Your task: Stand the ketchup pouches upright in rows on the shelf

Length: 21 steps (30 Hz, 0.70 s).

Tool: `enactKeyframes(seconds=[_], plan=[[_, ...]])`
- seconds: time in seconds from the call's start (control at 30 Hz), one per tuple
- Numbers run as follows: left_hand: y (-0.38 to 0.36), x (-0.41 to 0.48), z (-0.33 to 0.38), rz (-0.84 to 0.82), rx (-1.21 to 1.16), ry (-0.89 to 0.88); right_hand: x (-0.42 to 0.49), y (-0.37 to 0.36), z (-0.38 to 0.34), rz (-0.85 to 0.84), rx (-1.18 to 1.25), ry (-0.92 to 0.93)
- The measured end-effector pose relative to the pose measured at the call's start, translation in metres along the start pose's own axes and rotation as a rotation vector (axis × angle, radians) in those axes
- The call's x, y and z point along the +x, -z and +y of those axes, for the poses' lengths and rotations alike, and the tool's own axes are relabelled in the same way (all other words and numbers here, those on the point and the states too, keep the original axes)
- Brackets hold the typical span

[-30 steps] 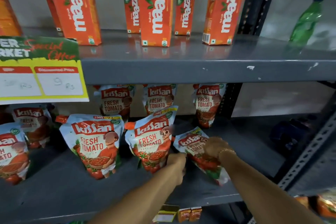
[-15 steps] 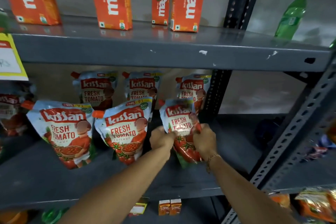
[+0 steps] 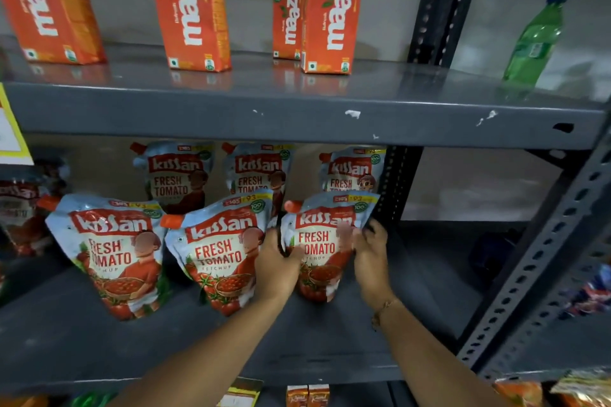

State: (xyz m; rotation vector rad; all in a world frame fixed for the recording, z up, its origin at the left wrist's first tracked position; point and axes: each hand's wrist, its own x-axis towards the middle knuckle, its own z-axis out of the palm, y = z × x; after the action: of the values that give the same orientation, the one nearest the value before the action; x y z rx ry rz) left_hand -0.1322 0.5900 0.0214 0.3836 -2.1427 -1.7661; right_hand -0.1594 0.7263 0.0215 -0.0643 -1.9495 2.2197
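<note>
Kissan ketchup pouches stand in two rows on the grey middle shelf [image 3: 330, 350]. The front row holds a left pouch [image 3: 112, 251], a middle pouch [image 3: 221, 254] and a right pouch [image 3: 322, 241], which stands upright. My left hand [image 3: 277, 268] grips the right pouch's left edge and my right hand [image 3: 370, 258] holds its right edge. Behind stand three more pouches, at back left [image 3: 177, 175], back middle [image 3: 258, 172] and back right [image 3: 352, 170]. Further pouches [image 3: 23, 208] sit dim at the far left.
Orange Maaza cartons [image 3: 190, 6] stand on the upper shelf [image 3: 297, 109], with a green bottle [image 3: 535, 40] at right. A black perforated upright [image 3: 393, 188] stands just right of the held pouch. A grey perforated post [image 3: 542, 261] slants at right. Small cartons [image 3: 307, 395] sit below.
The right front pouch went from lying tilted on the shelf to standing upright in line with the front row, both hands moving up with it. The camera view shifted right and closer.
</note>
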Motion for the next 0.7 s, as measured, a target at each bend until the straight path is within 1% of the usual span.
enactKeyframes(seconds=[0.07,0.13,0.23,0.33,0.47,0.6,0.7], plan=[[-0.006,-0.002,0.012,-0.018,-0.152,-0.025,0.012,-0.003,-0.017,0.034,0.152,-0.03],[-0.01,-0.002,0.021,0.001,-0.288,-0.011,0.018,-0.006,-0.025,0.04,0.293,-0.085],[-0.012,0.005,0.03,0.039,-0.382,-0.002,0.02,-0.011,-0.029,0.039,0.453,-0.177],[-0.018,0.01,0.036,0.04,-0.45,0.032,0.02,-0.006,-0.033,0.054,0.552,-0.179],[-0.04,0.011,0.045,-0.035,-0.424,0.041,0.026,0.013,-0.042,0.106,0.606,-0.101],[-0.06,0.007,0.049,-0.088,-0.385,0.049,0.035,0.033,-0.047,0.191,0.602,-0.091],[-0.068,0.006,0.05,-0.119,-0.348,0.037,0.039,0.042,-0.046,0.213,0.599,-0.079]])
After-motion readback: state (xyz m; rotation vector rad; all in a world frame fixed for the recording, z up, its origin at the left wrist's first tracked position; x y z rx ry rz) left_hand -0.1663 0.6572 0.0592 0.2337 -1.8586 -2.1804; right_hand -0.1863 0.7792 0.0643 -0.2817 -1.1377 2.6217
